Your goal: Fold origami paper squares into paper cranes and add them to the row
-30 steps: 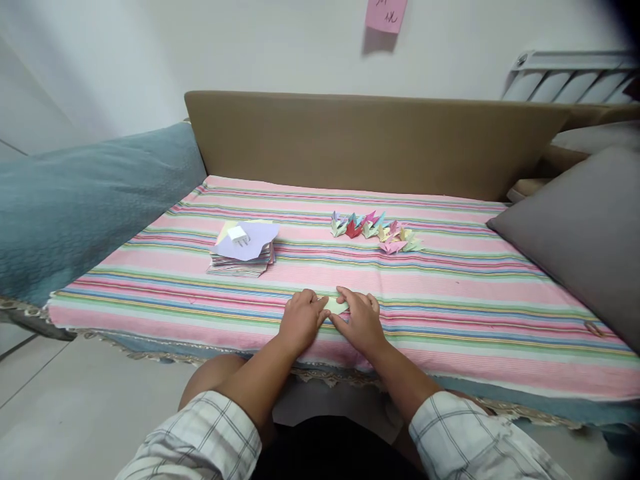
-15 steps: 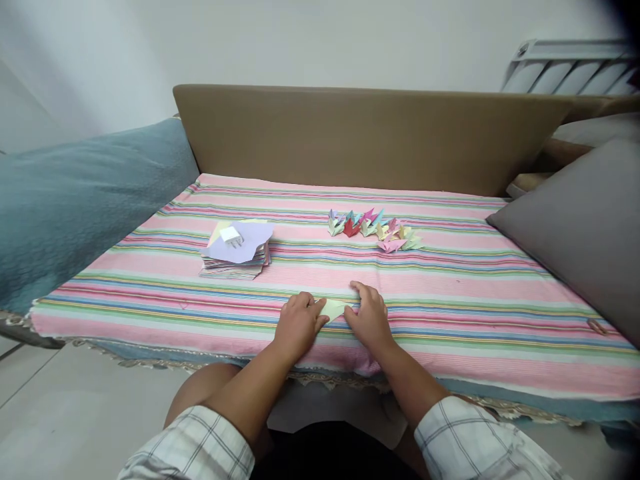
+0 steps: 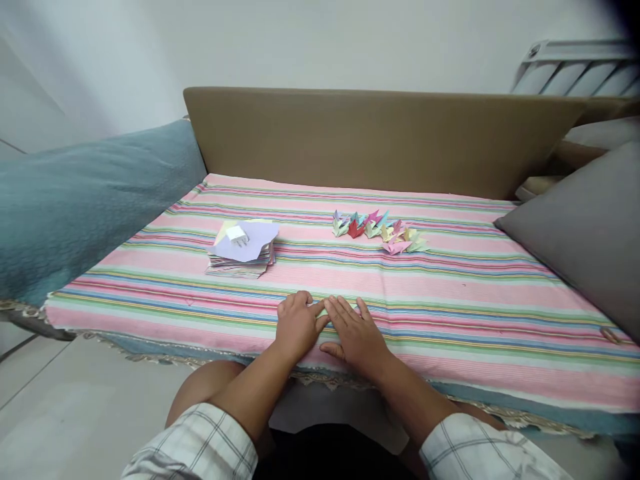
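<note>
Two bare hands work close together at the near edge of a striped cloth [image 3: 450,287]. The right hand [image 3: 359,339] has changed most: half a second ago its thumb was at the right end of a pale green paper, which lay in plain sight; now its fingers stretch flat across that spot, thumb spread away. The paper [image 3: 357,309] is almost wholly covered, with only a sliver seeming to show between the right fingers. It lies on the cloth, between and beneath the hands. The left hand [image 3: 296,325] stays at the paper's left end, finger and thumb tips near each other; whether that grip pinches the paper or just presses it down, I cannot tell. The right grip is spread, clamped on nothing. I judge this to be a pressing or smoothing stroke, with the left hand as anchor. The fold itself is hidden. Beyond, the paper birds [image 3: 373,230] and the stack [image 3: 240,268] are unmoved.
</note>
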